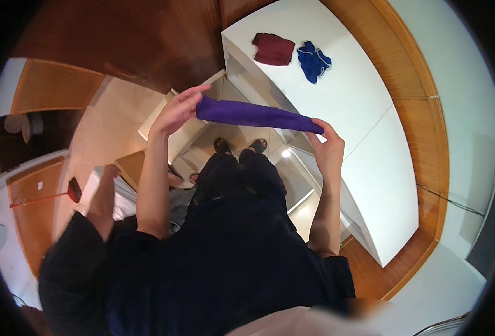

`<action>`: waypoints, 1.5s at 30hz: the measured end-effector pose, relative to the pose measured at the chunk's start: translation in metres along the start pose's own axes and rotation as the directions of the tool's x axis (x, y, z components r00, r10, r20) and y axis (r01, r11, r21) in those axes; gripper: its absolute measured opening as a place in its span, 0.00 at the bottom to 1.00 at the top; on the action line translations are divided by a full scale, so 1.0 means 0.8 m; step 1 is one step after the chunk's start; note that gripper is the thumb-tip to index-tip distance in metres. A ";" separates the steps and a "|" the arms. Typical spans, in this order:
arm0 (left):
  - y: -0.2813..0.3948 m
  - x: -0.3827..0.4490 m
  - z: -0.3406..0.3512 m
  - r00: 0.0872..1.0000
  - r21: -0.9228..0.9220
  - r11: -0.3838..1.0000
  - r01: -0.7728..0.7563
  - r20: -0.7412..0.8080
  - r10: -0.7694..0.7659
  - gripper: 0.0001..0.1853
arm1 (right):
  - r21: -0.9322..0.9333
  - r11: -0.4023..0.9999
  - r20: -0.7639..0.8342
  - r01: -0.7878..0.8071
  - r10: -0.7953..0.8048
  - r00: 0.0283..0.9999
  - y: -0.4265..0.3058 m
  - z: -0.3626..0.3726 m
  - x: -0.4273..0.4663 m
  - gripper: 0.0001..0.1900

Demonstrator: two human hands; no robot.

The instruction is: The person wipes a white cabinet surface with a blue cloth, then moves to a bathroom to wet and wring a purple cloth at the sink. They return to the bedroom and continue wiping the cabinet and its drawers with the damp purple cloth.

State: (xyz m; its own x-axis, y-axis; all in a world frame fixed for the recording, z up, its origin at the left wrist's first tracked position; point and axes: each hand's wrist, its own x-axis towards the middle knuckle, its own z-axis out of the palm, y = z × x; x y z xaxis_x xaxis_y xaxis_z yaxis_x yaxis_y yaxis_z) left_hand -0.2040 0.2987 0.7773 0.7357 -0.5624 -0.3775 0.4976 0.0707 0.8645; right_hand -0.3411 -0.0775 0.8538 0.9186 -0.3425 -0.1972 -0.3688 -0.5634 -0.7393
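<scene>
A purple cloth, gathered into a long narrow band, stretches between my two hands above the floor. My left hand grips its left end, fingers pointing up and to the right. At its right end, my right hand pinches the cloth between thumb and fingers. Beyond my right hand, a maroon folded cloth lies on the white tabletop. Beside it is a crumpled blue cloth with white trim, not touching it.
Another person in dark clothing is close on my left, with an arm near a white plastic bag and a cardboard box. A pale open drawer or box stands below my left hand. A brown wooden door rises ahead.
</scene>
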 end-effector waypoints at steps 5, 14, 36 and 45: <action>-0.012 -0.021 0.039 0.979 0.649 0.761 0.010 -0.160 0.124 0.27 | -0.135 0.968 -0.113 0.211 -0.227 0.967 -0.007 -0.001 0.001 0.10; -0.049 -0.084 0.065 0.963 0.561 0.786 0.258 -0.212 -0.164 0.11 | 0.161 0.986 0.484 0.042 -0.116 0.868 0.052 -0.044 0.016 0.08; -0.206 -0.062 0.203 0.795 -0.641 0.746 0.179 -0.353 -0.493 0.43 | -0.046 0.831 0.612 0.554 -0.415 0.674 0.132 0.198 -0.041 0.20; -0.285 -0.104 0.151 0.918 -0.766 0.581 -0.273 -0.388 -0.080 0.30 | 0.099 0.752 0.546 0.652 -0.589 0.596 0.050 0.248 -0.163 0.23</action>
State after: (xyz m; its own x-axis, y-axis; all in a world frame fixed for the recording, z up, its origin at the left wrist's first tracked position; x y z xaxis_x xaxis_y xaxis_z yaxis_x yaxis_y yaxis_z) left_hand -0.4337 0.2298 0.6516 0.8142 -0.2028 -0.5441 0.4406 0.8260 0.3514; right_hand -0.4476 0.0940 0.7223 0.8424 0.5378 -0.0340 0.3355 -0.5727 -0.7480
